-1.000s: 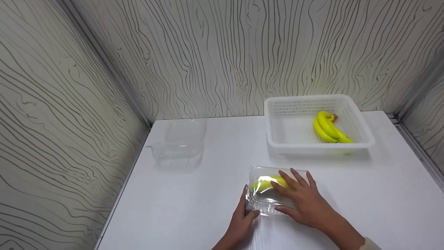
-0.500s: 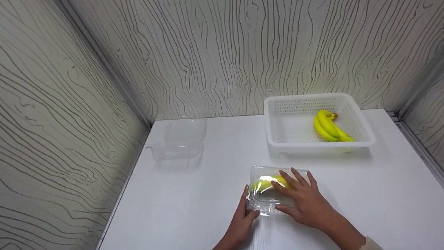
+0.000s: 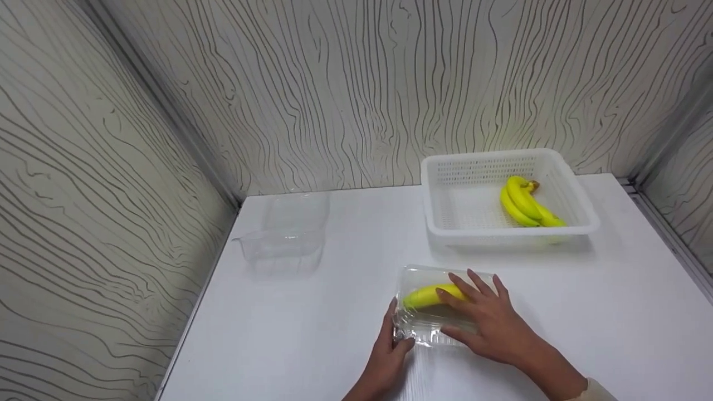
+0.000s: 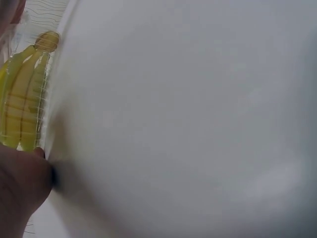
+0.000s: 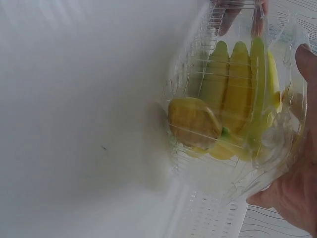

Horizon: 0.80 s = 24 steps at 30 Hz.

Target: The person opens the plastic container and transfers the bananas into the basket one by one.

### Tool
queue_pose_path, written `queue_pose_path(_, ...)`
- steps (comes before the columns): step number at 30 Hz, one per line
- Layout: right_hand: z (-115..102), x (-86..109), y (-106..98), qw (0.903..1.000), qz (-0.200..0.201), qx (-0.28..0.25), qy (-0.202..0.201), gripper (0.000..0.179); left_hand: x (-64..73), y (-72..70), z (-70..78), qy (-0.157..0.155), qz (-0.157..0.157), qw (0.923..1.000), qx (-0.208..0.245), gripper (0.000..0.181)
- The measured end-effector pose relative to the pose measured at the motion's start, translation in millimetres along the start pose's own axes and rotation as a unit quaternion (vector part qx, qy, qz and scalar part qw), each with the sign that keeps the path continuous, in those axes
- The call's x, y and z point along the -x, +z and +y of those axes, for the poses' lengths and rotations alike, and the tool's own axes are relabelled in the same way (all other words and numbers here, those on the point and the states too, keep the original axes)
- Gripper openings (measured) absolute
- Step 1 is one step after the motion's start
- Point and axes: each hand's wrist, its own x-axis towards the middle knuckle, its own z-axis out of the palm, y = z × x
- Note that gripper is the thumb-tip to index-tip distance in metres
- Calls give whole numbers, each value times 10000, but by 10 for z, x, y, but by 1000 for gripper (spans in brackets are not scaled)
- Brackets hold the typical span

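Observation:
A clear plastic clamshell container [image 3: 419, 274] lies on the white table with its lid down. Through its plastic I see a bunch of bananas [image 3: 426, 297], whose stem end shows clearly in the right wrist view [image 5: 193, 121]. My left hand [image 3: 384, 351] holds the container's near left corner, thumb at the front and fingers along the left side. Across the right part of the lid rests my right hand [image 3: 490, 323], its fingers spread and fairly straight. It covers part of the bananas in the head view. The left wrist view catches only the edge of my left hand [image 4: 22, 181].
A white perforated basket [image 3: 462, 231] stands at the back right, with another bunch of bananas [image 3: 522, 203] inside. Toward the back left is a second clear clamshell [image 3: 284, 245], its lid raised. Wood-patterned walls [image 3: 356, 100] border the table.
The bright glare on the container's lid has faded, so the bananas show more plainly. Both hands keep nearly the same places, and the head view has shifted slightly.

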Motion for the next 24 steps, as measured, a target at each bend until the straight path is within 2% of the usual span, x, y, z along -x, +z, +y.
queue_pose_path(12, -11, -4, 37, 9999, -42, -121, 28, 65, 4, 0, -27, -137, 205, 9993, -275, 85)
queue_pose_path(17, -17, 2, 52, 9999, 4, -170, -7, 66, 13, -6, -39, -83, 260, 9986, -457, 91)
queue_pose_path(24, -18, 17, 35, 9996, -41, -238, 140, 67, -1, 10, -24, 37, 209, 9982, -554, 96)
